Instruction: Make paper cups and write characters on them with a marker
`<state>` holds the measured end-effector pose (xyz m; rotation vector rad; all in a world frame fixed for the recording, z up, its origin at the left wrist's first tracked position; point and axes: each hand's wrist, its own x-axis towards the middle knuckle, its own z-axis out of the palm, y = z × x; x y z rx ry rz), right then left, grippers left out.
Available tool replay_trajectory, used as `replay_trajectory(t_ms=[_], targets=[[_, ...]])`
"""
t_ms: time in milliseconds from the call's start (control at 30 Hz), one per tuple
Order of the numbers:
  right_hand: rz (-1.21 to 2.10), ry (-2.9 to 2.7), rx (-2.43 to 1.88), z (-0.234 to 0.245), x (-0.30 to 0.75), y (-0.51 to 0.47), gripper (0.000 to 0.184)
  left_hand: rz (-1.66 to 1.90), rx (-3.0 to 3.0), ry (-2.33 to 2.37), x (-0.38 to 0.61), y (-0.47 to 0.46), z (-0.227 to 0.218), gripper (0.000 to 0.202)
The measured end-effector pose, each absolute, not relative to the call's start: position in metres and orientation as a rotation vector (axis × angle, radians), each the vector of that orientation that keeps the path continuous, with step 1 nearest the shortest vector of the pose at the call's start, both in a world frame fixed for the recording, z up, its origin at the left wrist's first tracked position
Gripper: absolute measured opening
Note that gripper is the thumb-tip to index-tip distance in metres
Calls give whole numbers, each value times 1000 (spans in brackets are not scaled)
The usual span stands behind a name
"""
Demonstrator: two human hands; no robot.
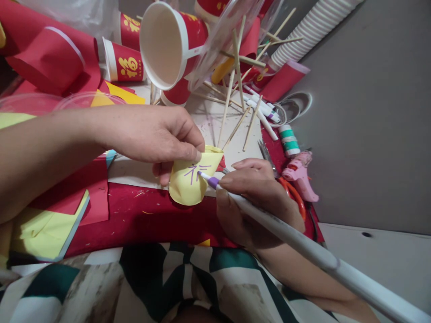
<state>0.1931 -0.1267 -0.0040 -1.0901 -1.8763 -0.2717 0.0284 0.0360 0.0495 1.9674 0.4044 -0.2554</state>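
Observation:
My left hand [161, 134] pinches the upper left part of a small yellow paper piece [186, 190], which is curved like a little pouch with a rounded lower end. Purple strokes of a written character show on its face. In my right hand [259, 202] is a white marker pen [269, 220] with a purple band near its tip. The tip touches the yellow paper at the right of the strokes. The pen's long body runs toward the lower right of the view.
Red paper cups [126, 63] with gold characters and several wooden sticks [232, 85] stand at the back. At right lie more markers [266, 119], orange-handled scissors [296, 197] and a pink glue gun [299, 175]. Red paper [97, 197] and yellow paper [47, 231] lie at left.

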Motion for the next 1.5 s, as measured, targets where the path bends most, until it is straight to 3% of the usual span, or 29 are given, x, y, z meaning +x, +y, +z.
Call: replay_trajectory(t_ms=[1500], targets=[[-335,-1769,-1198,-9,198,-128,13,-260,1917,416,29,37,48,30]])
